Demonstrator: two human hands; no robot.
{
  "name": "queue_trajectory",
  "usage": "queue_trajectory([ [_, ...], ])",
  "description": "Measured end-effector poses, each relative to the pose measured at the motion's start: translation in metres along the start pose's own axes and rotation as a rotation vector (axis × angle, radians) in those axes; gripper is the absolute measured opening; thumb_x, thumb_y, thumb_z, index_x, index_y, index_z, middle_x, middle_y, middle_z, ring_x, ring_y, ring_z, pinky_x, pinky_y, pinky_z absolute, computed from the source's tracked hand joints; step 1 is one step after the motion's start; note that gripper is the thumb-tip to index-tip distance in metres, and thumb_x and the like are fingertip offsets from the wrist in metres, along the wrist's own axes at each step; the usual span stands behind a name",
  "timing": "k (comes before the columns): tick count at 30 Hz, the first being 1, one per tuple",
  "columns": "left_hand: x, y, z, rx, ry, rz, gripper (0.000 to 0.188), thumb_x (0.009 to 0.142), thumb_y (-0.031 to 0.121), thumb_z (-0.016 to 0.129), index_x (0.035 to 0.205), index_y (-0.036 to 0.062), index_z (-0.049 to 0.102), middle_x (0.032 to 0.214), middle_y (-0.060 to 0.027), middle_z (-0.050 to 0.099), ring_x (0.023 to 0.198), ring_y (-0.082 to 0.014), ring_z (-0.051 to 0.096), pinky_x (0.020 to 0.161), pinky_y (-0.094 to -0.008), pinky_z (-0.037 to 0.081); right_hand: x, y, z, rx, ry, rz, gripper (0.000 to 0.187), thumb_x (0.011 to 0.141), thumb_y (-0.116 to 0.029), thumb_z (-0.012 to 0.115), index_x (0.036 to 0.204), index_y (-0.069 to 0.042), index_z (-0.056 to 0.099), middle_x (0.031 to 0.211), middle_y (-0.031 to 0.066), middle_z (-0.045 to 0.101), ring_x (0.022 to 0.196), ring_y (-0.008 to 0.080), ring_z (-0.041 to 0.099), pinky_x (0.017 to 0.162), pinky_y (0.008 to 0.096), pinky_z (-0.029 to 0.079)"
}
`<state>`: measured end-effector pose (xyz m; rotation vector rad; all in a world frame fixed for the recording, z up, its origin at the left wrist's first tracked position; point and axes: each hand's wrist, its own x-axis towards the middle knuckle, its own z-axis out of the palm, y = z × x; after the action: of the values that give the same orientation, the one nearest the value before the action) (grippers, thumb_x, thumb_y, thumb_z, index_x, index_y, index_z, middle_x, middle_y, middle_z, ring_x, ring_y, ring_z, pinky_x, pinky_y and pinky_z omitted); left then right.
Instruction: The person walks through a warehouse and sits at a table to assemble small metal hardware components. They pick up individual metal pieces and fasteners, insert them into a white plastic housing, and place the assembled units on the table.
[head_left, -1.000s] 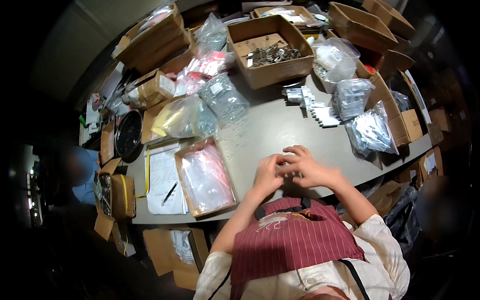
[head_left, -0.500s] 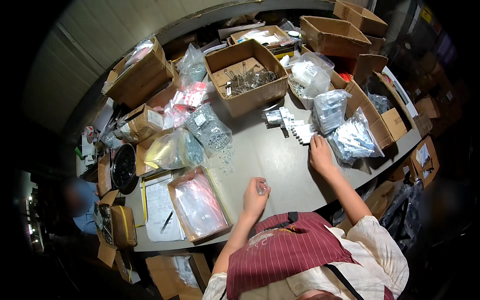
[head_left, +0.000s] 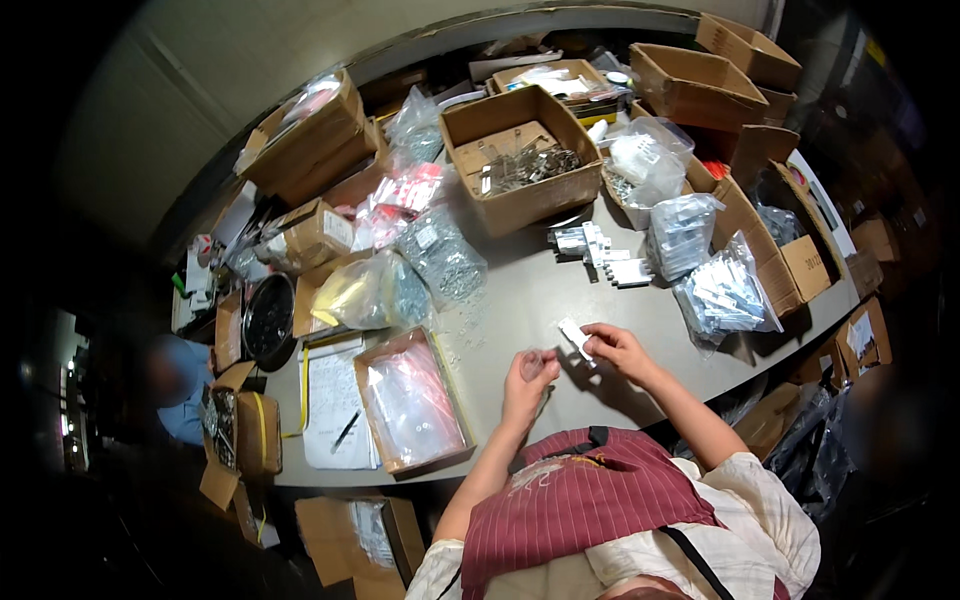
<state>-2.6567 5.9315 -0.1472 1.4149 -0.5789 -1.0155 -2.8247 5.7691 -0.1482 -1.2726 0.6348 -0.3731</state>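
Observation:
In my right hand [head_left: 622, 354] I grip a small white-silver metal bracket [head_left: 576, 340] by its near end, tilted above the table. Close to its left side, my left hand [head_left: 527, 385] is closed on a small clear plastic bag [head_left: 533, 365], which shows as a shiny edge at the fingers. Beyond the hands lies a pile of similar metal brackets [head_left: 627, 272] on the grey table [head_left: 500, 340]. To their right sit clear bags packed with more such parts [head_left: 725, 290].
Left of my hands stands an open carton of clear and reddish plastic bags [head_left: 410, 400], beside a paper sheet with a pen [head_left: 346, 428]. A large carton of metal pieces [head_left: 520, 165] stands at the back. Small screws [head_left: 468, 325] lie scattered mid-table. A person in blue [head_left: 185, 385] is at far left.
My right hand has picked a metal bracket from the pile and brought it back near my left hand. The left hand keeps its bag. The whole view has shifted slightly.

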Motion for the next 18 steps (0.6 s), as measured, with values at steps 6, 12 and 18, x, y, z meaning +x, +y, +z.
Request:
queue_trajectory([
  [6,-0.008,0.037,0.001,-0.146,0.037,-0.069,0.040,0.091,0.005,0.074,0.126,-0.0050,0.056,0.110,-0.0083,0.068,0.100,-0.0129,0.066,0.085,-0.0275,0.054,-0.023,-0.026,0.050,-0.327,-0.110,-0.084,0.039,0.099,-0.023,0.067,0.131,-0.003,0.061,0.086,0.0045,0.068,0.075,0.0109,0.061,0.069,0.0285,0.049],
  [12,-0.018,0.045,0.000,-0.143,-0.006,-0.096,0.033,0.090,0.006,0.076,0.117,-0.0062,0.063,0.102,-0.0073,0.071,0.091,-0.0139,0.067,0.083,-0.0277,0.055,-0.025,-0.028,0.056,-0.568,-0.061,-0.227,0.042,0.090,-0.030,0.075,0.123,-0.006,0.064,0.067,0.0115,0.064,0.057,0.0210,0.060,0.057,0.0348,0.048],
  [18,-0.028,0.054,0.000,-0.083,0.025,-0.040,0.026,0.092,0.007,0.075,0.113,-0.0065,0.069,0.101,-0.0085,0.073,0.093,-0.0131,0.067,0.085,-0.0261,0.053,-0.014,-0.021,0.039,-0.137,0.049,-0.115,0.026,0.090,-0.015,0.077,0.108,0.001,0.068,0.073,0.0061,0.070,0.069,0.0113,0.066,0.064,0.0299,0.052],
])
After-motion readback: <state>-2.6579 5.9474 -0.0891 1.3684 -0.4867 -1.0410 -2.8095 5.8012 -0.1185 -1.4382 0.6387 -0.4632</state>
